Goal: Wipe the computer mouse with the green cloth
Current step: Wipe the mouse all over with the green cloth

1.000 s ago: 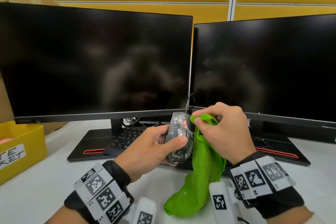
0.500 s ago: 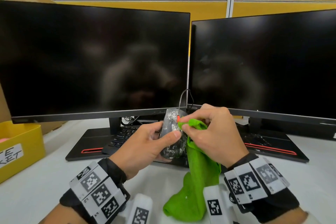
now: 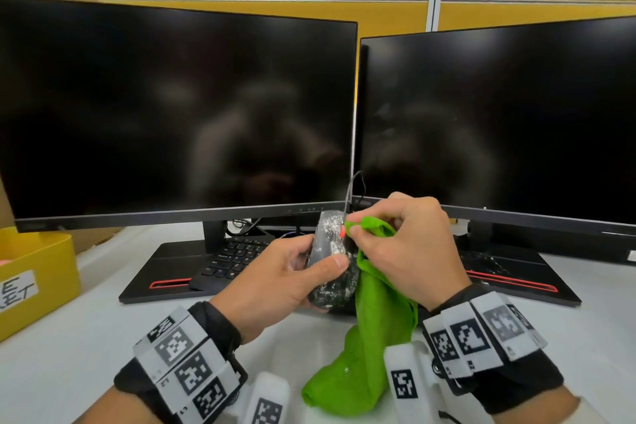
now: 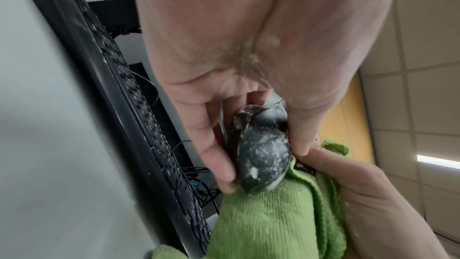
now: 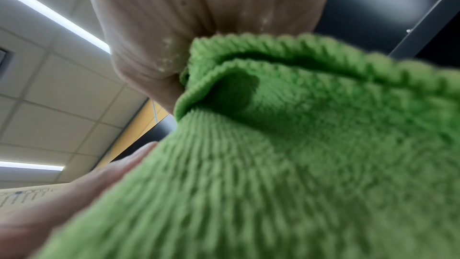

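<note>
My left hand (image 3: pixel 303 265) grips a black computer mouse (image 3: pixel 330 262) speckled with white powder, holding it upright above the desk; thumb and fingers clamp its sides (image 4: pixel 261 149). My right hand (image 3: pixel 395 244) pinches a fold of the green cloth (image 3: pixel 375 330) and presses it against the mouse's right upper edge by the red scroll wheel. The rest of the cloth hangs down to the desk. In the right wrist view the green cloth (image 5: pixel 286 155) fills the frame and hides the mouse. The mouse cable (image 3: pixel 351 186) rises from its top.
Two dark monitors (image 3: pixel 179 113) (image 3: pixel 499 120) stand close behind the hands. A black keyboard (image 3: pixel 237 255) lies under the left monitor on its base. A yellow bin (image 3: pixel 38 272) sits at the left edge of the white desk (image 3: pixel 69 348).
The right hand has slid the pinched cloth leftward along the top of the mouse, toward the scroll wheel. The left hand keeps its hold on the mouse.
</note>
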